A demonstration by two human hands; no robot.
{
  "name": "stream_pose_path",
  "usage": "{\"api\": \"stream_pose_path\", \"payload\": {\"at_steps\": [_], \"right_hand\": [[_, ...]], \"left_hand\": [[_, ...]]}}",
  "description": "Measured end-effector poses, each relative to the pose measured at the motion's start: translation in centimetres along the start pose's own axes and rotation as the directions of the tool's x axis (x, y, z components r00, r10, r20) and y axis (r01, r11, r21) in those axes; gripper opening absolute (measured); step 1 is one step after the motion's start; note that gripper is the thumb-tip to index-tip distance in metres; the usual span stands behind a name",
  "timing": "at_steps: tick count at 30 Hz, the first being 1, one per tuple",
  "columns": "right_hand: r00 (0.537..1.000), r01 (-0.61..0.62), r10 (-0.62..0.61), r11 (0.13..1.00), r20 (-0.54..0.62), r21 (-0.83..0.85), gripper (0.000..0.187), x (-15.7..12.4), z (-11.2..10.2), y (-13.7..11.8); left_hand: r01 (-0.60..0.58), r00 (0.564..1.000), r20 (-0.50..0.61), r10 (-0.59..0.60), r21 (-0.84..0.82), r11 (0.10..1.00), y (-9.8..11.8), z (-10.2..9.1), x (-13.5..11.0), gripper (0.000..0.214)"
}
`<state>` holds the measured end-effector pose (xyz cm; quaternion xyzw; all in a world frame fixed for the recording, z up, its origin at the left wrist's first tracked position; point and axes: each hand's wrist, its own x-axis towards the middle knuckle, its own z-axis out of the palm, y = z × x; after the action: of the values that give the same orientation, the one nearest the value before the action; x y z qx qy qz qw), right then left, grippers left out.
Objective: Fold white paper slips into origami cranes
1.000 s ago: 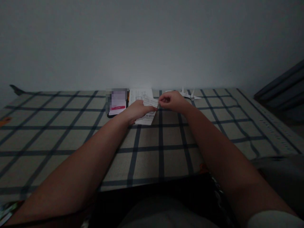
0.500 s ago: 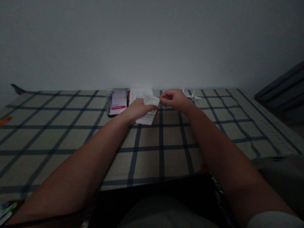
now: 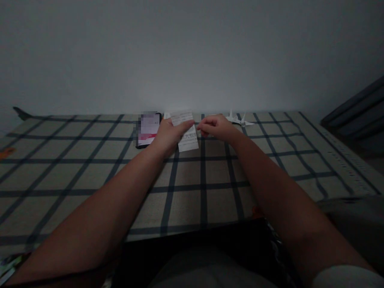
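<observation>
A narrow strip of folded white paper (image 3: 188, 141), printed with dark characters, is in my left hand (image 3: 167, 135). My left thumb lies across its front, and the fingers behind it are hidden. Just off the paper's right edge is my right hand (image 3: 216, 127), its fingers curled and thumb drawn in. I see nothing between those fingertips. Beyond my right hand a folded white paper crane (image 3: 242, 121) sits on the checked cloth.
A phone (image 3: 147, 130) with a lit, partly blurred screen lies left of my left hand. The checked tablecloth (image 3: 204, 200) reaches back to a grey wall (image 3: 192, 56). An orange object (image 3: 7, 152) rests at the far left edge.
The paper has turned more upright and faces me, with its creases flatter. My right hand has shifted slightly left, and its fingers have come off the paper's corner.
</observation>
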<state>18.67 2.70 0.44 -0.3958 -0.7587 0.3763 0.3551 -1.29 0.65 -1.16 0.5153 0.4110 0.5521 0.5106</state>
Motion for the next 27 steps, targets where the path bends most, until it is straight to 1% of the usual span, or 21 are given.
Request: {"api": "stream_pose_path", "payload": {"at_steps": [2, 6, 12, 17, 24, 27], "right_hand": [[1.0, 0.009, -0.009, 1.0, 0.017, -0.006, 0.024, 0.0, 0.15, 0.09], [0.999, -0.015, 0.013, 0.999, 0.045, 0.036, 0.02, 0.09, 0.29, 0.19], [0.999, -0.046, 0.044, 0.995, 0.023, 0.093, 0.012, 0.25, 0.52, 0.11], [0.998, -0.061, 0.061, 0.988, 0.004, 0.142, 0.013, 0.32, 0.53, 0.1], [0.996, -0.089, 0.087, 0.988, 0.023, 0.123, 0.013, 0.25, 0.4, -0.14], [0.994, -0.112, 0.111, 0.984, 0.017, 0.139, 0.011, 0.17, 0.4, -0.26]], "left_hand": [[0.002, 1.0, 0.008, -0.001, -0.006, 1.0, -0.11, -0.05, 0.07, 0.042], [0.02, 0.999, 0.045, -0.019, -0.026, 0.999, -0.29, -0.18, 0.11, 0.045], [0.033, 0.997, 0.078, -0.03, -0.042, 0.999, -0.6, -0.27, 0.26, 0.045], [-0.002, 0.997, 0.071, 0.0, 0.025, 1.0, -0.63, -0.29, 0.31, 0.044], [0.025, 0.995, 0.098, -0.028, 0.027, 0.999, -0.62, -0.32, 0.14, 0.046], [0.021, 0.995, 0.102, -0.023, 0.02, 1.0, -0.79, -0.32, 0.17, 0.046]]}}
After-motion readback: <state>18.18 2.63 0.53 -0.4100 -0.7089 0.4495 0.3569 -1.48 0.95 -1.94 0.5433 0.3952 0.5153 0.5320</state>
